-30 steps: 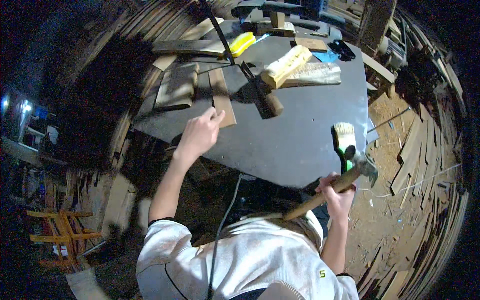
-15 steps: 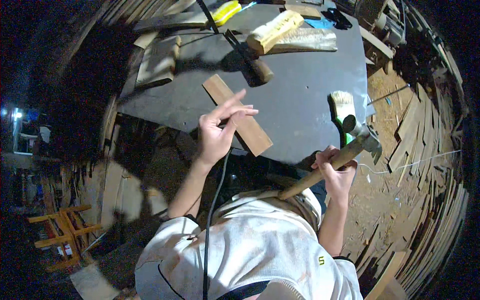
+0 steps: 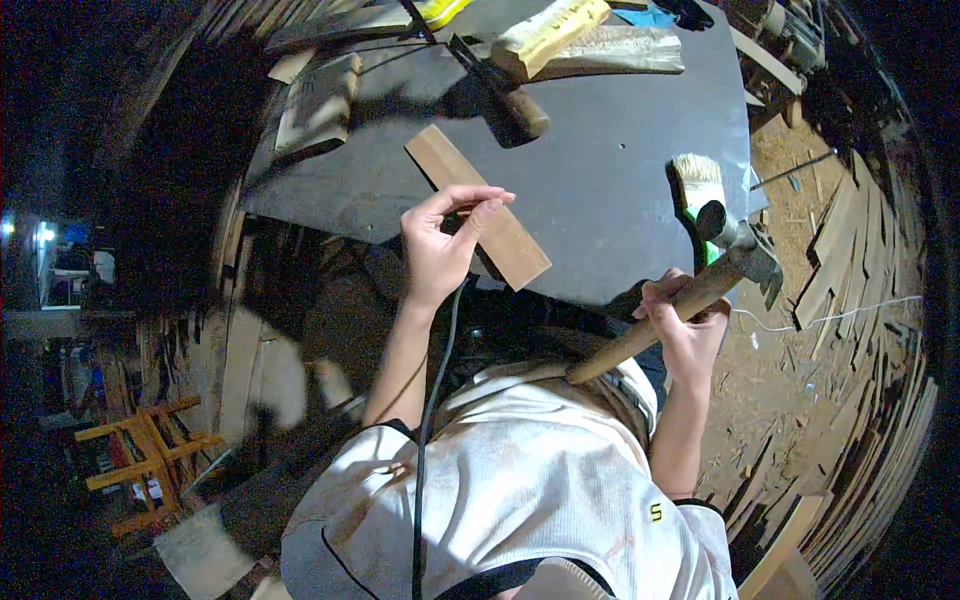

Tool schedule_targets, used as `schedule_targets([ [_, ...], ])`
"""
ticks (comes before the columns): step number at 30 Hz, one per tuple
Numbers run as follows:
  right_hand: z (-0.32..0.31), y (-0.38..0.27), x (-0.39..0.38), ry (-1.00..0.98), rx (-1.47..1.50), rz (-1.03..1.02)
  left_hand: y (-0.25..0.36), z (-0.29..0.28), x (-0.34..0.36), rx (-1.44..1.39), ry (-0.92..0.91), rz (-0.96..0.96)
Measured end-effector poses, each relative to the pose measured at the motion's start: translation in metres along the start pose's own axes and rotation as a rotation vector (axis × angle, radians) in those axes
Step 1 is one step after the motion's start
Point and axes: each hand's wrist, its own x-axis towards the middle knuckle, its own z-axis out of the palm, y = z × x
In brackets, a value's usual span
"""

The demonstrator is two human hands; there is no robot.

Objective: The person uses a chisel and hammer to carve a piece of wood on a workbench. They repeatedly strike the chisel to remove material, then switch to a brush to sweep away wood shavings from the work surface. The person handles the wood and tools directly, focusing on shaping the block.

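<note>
My right hand [image 3: 690,325] is wrapped round the wooden handle of a claw hammer [image 3: 640,335]. Its metal head points up and away to the right, and the handle end reaches back toward my shirt. My left hand [image 3: 440,240] hovers over a flat wooden strip [image 3: 515,245] with thumb and fingertips pinched together. Anything between those fingertips is too small to make out. The strip lies aslant at the near edge of the grey table [image 3: 590,200], partly covered by the fingers.
A paintbrush [image 3: 697,185] lies beyond the hammer head. Farther back are a dark tool with a wooden handle [image 3: 520,112], a yellowish wood block [image 3: 548,38], a pale board [image 3: 620,52] and another board [image 3: 320,105]. A cable [image 3: 421,450] runs down past my left arm. Wood strips [image 3: 845,245] cover the right floor.
My left hand's fingers, spread apart before, have come together into a pinch over the strip. My right hand still grips the hammer, raised slightly. The whole view has shifted a little.
</note>
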Motion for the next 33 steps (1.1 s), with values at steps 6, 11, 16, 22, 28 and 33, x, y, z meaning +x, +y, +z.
schedule_targets([
  [6,0.001,-0.004,0.003,-0.041,-0.029,-0.03,-0.003,0.0,-0.002,0.007,-0.033,0.009],
  [11,0.006,-0.007,0.001,0.016,0.062,0.003,-0.01,0.002,-0.004,0.039,-0.033,0.053],
  [16,0.007,-0.01,0.002,0.026,0.063,0.02,-0.011,0.004,-0.004,0.09,-0.03,0.099],
  [22,0.007,-0.013,0.002,0.026,0.046,0.031,-0.015,0.001,-0.004,0.175,-0.033,0.148],
  [28,0.004,-0.007,-0.001,0.003,-0.02,0.007,-0.012,0.001,-0.003,0.354,-0.004,0.35],
  [33,0.0,-0.007,0.003,-0.037,0.079,0.0,-0.011,0.001,-0.008,0.368,0.041,0.375],
])
